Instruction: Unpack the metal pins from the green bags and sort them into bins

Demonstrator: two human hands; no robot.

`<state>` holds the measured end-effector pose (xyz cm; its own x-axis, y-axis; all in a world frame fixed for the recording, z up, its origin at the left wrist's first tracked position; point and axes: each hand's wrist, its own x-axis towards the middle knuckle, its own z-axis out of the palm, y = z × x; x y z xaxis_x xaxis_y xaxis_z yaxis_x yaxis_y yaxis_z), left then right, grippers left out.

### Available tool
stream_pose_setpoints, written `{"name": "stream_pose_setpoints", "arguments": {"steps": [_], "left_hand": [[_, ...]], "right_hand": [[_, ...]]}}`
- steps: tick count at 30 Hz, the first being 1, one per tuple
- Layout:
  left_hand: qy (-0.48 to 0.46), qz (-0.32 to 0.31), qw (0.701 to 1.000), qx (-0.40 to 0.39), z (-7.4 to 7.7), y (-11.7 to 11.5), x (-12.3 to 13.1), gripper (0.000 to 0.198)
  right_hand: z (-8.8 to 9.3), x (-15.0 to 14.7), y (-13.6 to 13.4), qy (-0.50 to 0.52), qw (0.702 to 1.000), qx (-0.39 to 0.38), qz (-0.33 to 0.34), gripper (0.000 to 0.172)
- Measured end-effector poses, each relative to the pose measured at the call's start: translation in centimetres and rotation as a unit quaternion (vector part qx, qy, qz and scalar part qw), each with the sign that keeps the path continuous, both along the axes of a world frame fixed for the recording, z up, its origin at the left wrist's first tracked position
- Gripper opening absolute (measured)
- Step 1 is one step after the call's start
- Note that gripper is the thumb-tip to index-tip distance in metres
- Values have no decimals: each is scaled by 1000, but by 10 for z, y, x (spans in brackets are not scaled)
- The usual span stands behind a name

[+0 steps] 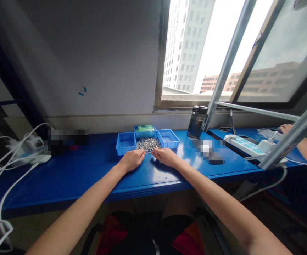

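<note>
A heap of small, thin silvery metal pieces (149,143), perhaps screws or pins, lies among three blue plastic bins. My left hand (132,160) rests at the near left of the heap, fingers closed in a pinch. Opposite it, my right hand (166,157) is closed too, its fingertips close to those of the left. Something thin seems to lie between the two pinches, too small to name. The left bin (126,151) holds little that I can see; the right bin (169,144) shows a bare blue inside. Green packets (145,128) fill the back bin (145,135).
A dark bottle (196,122) stands by the window. Right of it are blurred items (210,152), a white power strip (245,144) and metal frame posts (229,53). White cables (3,191) hang at the left. Another person's hand (285,128) is at far right.
</note>
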<state>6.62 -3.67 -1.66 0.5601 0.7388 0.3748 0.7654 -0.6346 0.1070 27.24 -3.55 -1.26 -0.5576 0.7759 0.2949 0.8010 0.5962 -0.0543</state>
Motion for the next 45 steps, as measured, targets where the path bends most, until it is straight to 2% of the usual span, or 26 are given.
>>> {"name": "stream_pose_setpoints", "arguments": {"steps": [5,11,17,23,26,28,32,34,36,38,40,43,45], "left_hand": [[-4,-1,1000,-4,3,-2,1,25],[-11,2,1000,-3,2,-1,1,22],[-11,23,1000,-2,1,-2,-1,22],[-7,63,998,-8,1,-3,1,26],[-1,88,996,-19,0,-2,2,30],[8,96,995,-27,0,-1,3,27],[23,93,994,-42,1,-1,3,25],[27,92,994,-49,2,-1,2,25],[28,91,994,-54,2,-1,2,26],[28,91,994,-58,2,0,2,26],[28,94,993,-61,1,0,2,27],[27,95,993,-63,0,1,2,28],[24,91,994,-62,0,1,2,27]], "right_hand": [[-3,1,2,17,1000,-3,0,27],[-5,3,3,96,994,11,47,20],[-5,4,2,56,991,54,107,15],[-5,4,3,72,986,101,110,19],[-2,6,4,89,988,112,49,21],[-1,8,6,114,985,130,-28,22],[-1,17,14,160,957,147,-193,26],[-2,21,17,162,949,141,-233,29],[-2,23,18,161,946,140,-245,31],[-3,22,18,159,949,144,-232,30],[-2,18,15,142,963,134,-187,27],[-3,11,11,78,988,87,-106,24],[-4,7,9,35,995,53,-80,22]]}}
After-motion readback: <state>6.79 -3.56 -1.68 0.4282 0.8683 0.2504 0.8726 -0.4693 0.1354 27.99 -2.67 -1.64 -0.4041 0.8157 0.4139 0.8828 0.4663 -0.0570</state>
